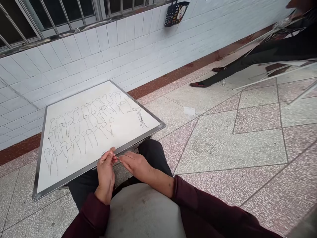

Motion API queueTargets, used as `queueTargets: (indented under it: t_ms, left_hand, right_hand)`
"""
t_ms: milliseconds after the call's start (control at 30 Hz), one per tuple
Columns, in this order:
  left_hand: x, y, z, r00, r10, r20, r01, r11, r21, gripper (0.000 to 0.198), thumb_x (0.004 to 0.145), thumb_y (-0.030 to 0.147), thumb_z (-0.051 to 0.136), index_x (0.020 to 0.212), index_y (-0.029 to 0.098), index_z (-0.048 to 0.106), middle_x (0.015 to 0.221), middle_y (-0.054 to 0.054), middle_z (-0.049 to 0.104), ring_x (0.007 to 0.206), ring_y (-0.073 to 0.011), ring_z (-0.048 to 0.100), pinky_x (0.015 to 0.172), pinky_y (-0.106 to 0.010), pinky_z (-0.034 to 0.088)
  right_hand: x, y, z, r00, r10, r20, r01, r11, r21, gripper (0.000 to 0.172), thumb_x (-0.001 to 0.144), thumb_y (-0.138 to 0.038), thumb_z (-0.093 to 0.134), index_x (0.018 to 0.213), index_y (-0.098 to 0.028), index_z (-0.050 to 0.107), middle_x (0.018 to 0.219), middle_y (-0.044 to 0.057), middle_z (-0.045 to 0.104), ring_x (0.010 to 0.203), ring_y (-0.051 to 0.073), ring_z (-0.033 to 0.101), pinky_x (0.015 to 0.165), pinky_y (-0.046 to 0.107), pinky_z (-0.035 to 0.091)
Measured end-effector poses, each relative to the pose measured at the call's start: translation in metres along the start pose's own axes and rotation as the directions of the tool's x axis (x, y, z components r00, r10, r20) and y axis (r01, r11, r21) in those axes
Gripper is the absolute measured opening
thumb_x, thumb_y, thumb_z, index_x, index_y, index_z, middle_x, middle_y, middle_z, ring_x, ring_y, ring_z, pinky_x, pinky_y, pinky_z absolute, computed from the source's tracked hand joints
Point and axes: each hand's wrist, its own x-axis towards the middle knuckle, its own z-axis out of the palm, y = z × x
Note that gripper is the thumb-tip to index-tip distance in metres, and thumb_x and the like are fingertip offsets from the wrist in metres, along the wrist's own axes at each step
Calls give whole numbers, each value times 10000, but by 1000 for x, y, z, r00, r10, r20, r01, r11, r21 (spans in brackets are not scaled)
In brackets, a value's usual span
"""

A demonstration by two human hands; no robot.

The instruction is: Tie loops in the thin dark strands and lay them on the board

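In front of my belly, at the near edge of a white-topped table (pixel 81 145) with a metal rim, my two hands meet. My left hand (pixel 106 165) is closed in a pinch, thumb against fingers. My right hand (pixel 137 164) comes in from the right, its fingers together and their tips at a short bit of thin wire (pixel 117 157) that spans to the left fingers. Most of this wire is hidden by the hands. Rows of dark thin wire loops with long tails (pixel 74 138) lie on the tabletop. A bundle of straight and bent wires (pixel 140 116) rests near the right corner.
A white tiled wall (pixel 109 49) with a barred window (pixel 61 16) stands behind the table. A patterned bag (pixel 176 14) hangs there. At upper right another person sits, dark-trousered leg (pixel 235 67) stretched out. A white paper piece (pixel 189 110) lies on the floor.
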Motion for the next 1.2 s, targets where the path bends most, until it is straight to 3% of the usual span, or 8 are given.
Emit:
queueTargets:
  t_ms: [300, 467, 567, 700, 800, 867, 1000, 1200]
  left_hand:
    - [-1, 4, 2, 1000, 25, 6, -25, 999, -26, 336, 670, 372, 812, 886, 120, 758, 852, -52, 661, 627, -76, 520, 607, -236, 433]
    - [-1, 11, 8, 1000, 19, -4, -19, 1000, -17, 396, 699, 421, 784, 964, 129, 746, 790, -33, 625, 657, -90, 532, 621, -233, 443]
    - [-5, 11, 11, 996, 0, 86, -5, 998, 56, 489, 777, 524, 678, 1091, 150, 717, 828, -55, 627, 763, -138, 569, 671, -257, 470]
    - [-9, -1, 4, 952, -130, 278, 32, 943, 331, 512, 790, 540, 653, 1156, 186, 698, 962, -103, 670, 898, -205, 585, 701, -279, 475]
    - [-2, -12, -8, 946, -185, 266, 53, 899, 436, 507, 735, 515, 717, 1119, 184, 715, 935, -106, 695, 863, -208, 604, 707, -283, 470]
    - [5, -15, -15, 962, -158, 225, 45, 897, 440, 512, 705, 516, 741, 1090, 180, 725, 923, -104, 700, 821, -195, 606, 689, -277, 468]
    - [18, -13, -25, 977, -110, 184, 24, 909, 417, 516, 695, 512, 750, 1089, 180, 723, 914, -89, 700, 812, -176, 601, 684, -264, 469]
    - [27, -16, -34, 981, -147, 128, 83, 908, 410, 536, 653, 510, 786, 1073, 182, 729, 887, -73, 713, 797, -168, 613, 683, -252, 473]
  right_hand:
    - [1, -2, -2, 999, 35, 1, -35, 995, 98, 216, 974, -168, 402, 862, -173, 587, 720, 33, 589, 687, 156, 535, 639, 247, 419]
    - [1, -4, 0, 986, 169, -5, -160, 945, 286, 165, 963, -191, 434, 919, -183, 593, 792, 38, 639, 727, 153, 583, 675, 250, 456]
    - [1, -2, -1, 949, 314, -5, -286, 870, 401, 161, 953, -213, 456, 914, -194, 611, 779, 19, 644, 696, 140, 587, 648, 238, 454]
    - [2, 13, -2, 875, 482, -40, -410, 784, 466, 164, 938, -262, 484, 888, -197, 627, 720, -4, 627, 642, 129, 575, 602, 224, 438]
    - [4, 37, -4, 822, 566, -67, -482, 753, 448, 167, 926, -292, 493, 878, -195, 620, 662, -17, 605, 603, 129, 559, 578, 223, 423]
    - [7, 61, -7, 787, 611, -85, -533, 743, 404, 181, 925, -312, 485, 880, -197, 617, 652, -22, 603, 592, 131, 550, 571, 224, 414]
    - [21, 121, -20, 681, 720, -136, -678, 689, 256, 184, 916, -319, 484, 893, -195, 618, 663, -21, 616, 590, 132, 539, 589, 227, 403]
    - [42, 203, -32, 578, 798, -171, -783, 601, 157, 150, 900, -247, 500, 886, -178, 632, 689, 6, 648, 630, 148, 554, 609, 239, 371]
